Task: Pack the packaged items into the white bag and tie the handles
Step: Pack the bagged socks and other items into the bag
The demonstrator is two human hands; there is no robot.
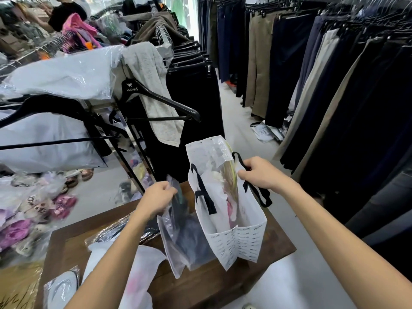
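Tabletop (211,284): bag (243,237) (open) under right hand (259,173)

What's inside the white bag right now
The white bag, held open by the right hand, holds clear-wrapped packages showing white, yellowish and pink contents, one sticking above the rim. Its walls hide the bottom.

white bag (243,239) mouth open; packages (223,188) crowd inside.

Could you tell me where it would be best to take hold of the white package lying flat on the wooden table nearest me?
Probably its upper edge, coming from above on the left: the white package lies flat, that end sits clear on the wooden table, and the left forearm crosses its nearer part.
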